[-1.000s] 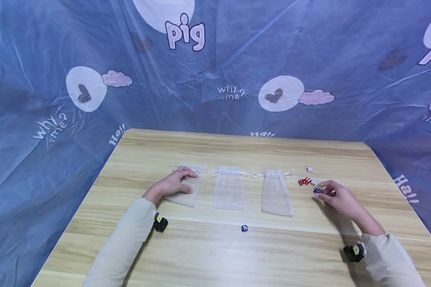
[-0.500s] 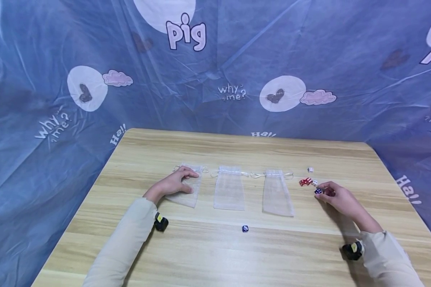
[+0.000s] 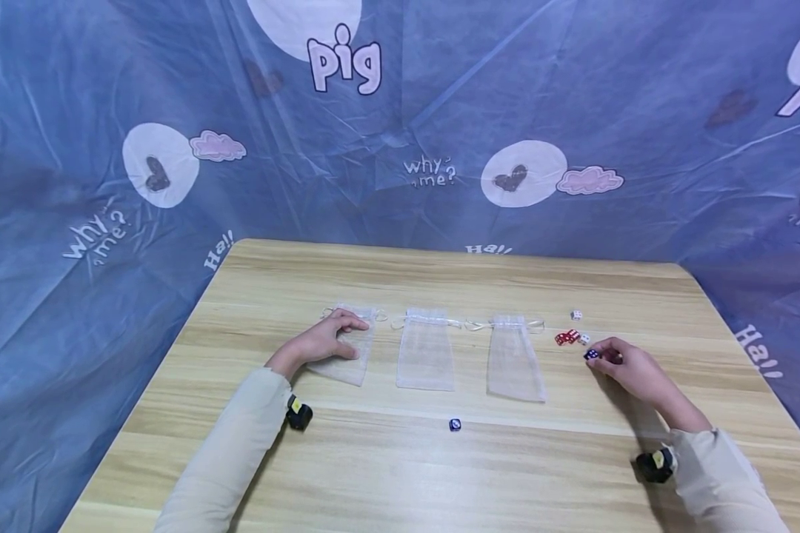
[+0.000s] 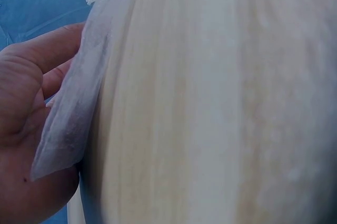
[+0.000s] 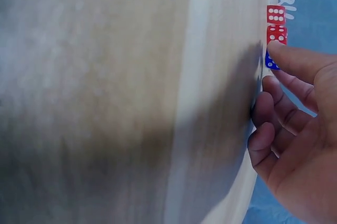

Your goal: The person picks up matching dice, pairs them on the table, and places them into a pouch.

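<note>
Three white mesh drawstring bags lie in a row on the table in the head view. My left hand rests on the left bag, fingers apart and loosely bent; the left wrist view shows that mesh bag overlapping the palm. The middle bag and right bag lie flat. My right hand pinches a dark blue die between thumb and forefinger, low over the table. Close beyond it sit two red dice and a white die.
Another white die lies farther back. A second blue die sits near the front middle of the wooden table. Blue printed cloth hangs behind the table and along both sides.
The right hand stays almost in place with the blue die, which turns slightly between the fingertips. The left hand and the bags have not moved.
</note>
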Demonstrator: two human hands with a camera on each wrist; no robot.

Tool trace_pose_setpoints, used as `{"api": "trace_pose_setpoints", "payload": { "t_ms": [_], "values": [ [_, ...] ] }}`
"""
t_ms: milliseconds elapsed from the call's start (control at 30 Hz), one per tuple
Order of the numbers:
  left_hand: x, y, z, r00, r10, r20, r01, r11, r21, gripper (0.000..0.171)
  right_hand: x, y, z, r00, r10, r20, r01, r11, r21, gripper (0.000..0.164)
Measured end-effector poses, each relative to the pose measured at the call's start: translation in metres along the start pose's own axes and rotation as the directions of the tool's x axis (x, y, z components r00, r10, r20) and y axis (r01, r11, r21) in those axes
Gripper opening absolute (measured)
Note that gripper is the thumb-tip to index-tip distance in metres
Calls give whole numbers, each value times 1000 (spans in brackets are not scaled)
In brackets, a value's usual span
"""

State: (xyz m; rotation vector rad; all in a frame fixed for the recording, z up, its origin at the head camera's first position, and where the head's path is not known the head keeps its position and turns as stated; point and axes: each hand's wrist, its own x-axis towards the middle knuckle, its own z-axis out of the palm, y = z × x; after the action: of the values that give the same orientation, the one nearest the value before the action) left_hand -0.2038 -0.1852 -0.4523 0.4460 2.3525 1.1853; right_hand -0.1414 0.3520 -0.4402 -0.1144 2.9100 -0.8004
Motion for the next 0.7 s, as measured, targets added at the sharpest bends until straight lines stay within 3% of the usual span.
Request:
{"api": "trace_pose_setpoints", "payload": {
  "t_ms": [200,367,700],
  "values": [
    [1,0,0,1000,2,-4,-2,1000,13,52,-5,-8,-3,1000,-22,-8,22,1000,-17,23],
    [1,-1,1,1000,-2,-8,2,1000,9,52,-9,-21,-3,996,-90,-14,90,996,14,24],
    [2,-2,1,1000,5,-1,-5,1000,9,52,-13,-64,0,976,-217,-4,217,975,45,20]
  ]
}}
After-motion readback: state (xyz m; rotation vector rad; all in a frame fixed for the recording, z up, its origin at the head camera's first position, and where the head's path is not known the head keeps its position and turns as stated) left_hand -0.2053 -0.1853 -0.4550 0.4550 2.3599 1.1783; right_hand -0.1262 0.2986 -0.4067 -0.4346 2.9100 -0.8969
